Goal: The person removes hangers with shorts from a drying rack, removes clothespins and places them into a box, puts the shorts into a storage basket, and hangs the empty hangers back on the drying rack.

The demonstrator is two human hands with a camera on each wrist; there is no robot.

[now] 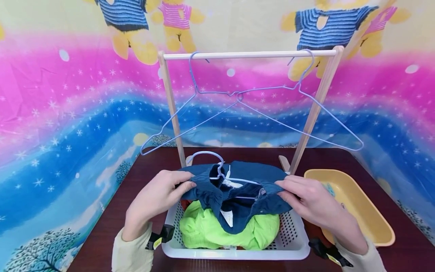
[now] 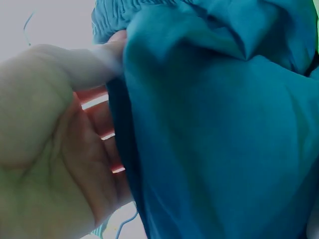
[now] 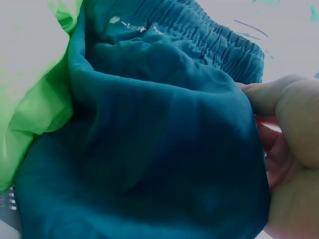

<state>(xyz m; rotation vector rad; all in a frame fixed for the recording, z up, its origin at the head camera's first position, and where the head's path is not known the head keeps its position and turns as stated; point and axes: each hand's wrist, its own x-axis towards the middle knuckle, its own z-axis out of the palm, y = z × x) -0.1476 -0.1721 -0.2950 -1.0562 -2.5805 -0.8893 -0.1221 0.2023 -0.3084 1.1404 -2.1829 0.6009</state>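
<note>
A pair of dark blue shorts with a gathered elastic waistband is stretched sideways between my two hands, above a basket. My left hand pinches one side between thumb and fingers; the left wrist view shows the thumb on the teal-looking cloth. On the opposite side my right hand pinches the cloth the same way. A lilac wire hanger sits partly inside the waist opening, its hook rising out and its lower parts hidden by fabric. A white label shows at the waist.
Beneath lies a bright green garment in a white perforated basket. Behind stands a wooden rack with two lilac hangers on its bar, their ends overlapping. A yellow tray with small items is at right on the dark table.
</note>
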